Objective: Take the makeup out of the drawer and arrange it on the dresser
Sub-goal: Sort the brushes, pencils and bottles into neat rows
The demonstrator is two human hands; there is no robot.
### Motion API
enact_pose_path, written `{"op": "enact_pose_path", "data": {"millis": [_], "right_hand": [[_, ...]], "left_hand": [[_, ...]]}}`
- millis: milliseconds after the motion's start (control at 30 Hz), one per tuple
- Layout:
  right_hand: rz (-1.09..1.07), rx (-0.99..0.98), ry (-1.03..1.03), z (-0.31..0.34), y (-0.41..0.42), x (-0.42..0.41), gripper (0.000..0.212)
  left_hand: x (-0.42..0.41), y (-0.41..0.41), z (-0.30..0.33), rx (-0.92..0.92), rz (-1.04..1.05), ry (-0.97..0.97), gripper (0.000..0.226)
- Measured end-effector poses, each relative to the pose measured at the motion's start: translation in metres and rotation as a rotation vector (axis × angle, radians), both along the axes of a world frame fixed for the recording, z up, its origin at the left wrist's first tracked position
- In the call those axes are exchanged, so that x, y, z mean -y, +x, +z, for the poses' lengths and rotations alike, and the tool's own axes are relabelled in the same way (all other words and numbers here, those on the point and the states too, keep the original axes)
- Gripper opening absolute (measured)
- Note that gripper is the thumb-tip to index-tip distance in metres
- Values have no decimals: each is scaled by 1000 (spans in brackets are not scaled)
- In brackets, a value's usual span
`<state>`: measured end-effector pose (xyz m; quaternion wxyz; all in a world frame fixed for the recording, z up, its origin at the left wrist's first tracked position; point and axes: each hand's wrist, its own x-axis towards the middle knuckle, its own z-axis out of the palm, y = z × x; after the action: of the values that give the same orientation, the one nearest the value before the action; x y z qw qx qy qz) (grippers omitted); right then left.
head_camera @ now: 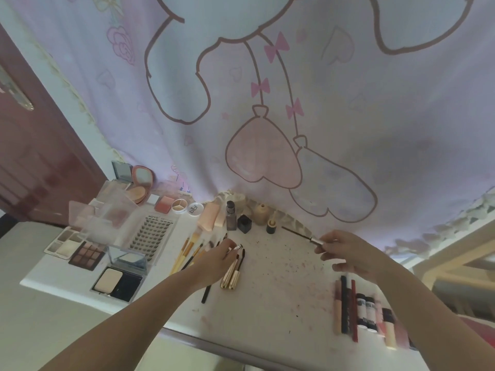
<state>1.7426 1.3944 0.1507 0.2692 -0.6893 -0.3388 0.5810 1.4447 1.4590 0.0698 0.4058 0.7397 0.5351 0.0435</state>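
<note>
Both forearms reach over the dresser (281, 277). Right hand (348, 253) pinches the silver handle of a thin mascara wand (300, 234), its tip pointing toward the left hand. Left hand (217, 259) pinches a small silver-tipped piece (238, 247) above the gold tubes (231, 277), brushes (187, 253) just beside it.

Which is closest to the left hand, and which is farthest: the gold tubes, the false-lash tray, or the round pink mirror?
From the left hand:
1. Gold tubes, just below its fingers.
2. False-lash tray, farther to the left.
3. Round pink mirror, at the back left by the curtain.
</note>
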Motion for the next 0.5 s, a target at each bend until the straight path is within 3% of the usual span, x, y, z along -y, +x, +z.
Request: {"op": "enact_pose_path", "data": {"millis": [100,200,300,433,500], "right_hand": [[-37,-74,-55,-24,-12,11,18],[-72,-27,-156,-59,-45,18,17],[-51,69,-213,-89,-81,16,14],[-38,216,-188,-116,-121,6,9],[58,361,-150,-123,-135,3,17]], "left_hand": [[7,14,-6,38,39,-263,10],[11,37,-20,6,85,-325,13],[11,53,-35,-114,167,-191,15],[5,58,-52,-387,71,107,30],[1,57,-59,-518,-12,227,37]]}}
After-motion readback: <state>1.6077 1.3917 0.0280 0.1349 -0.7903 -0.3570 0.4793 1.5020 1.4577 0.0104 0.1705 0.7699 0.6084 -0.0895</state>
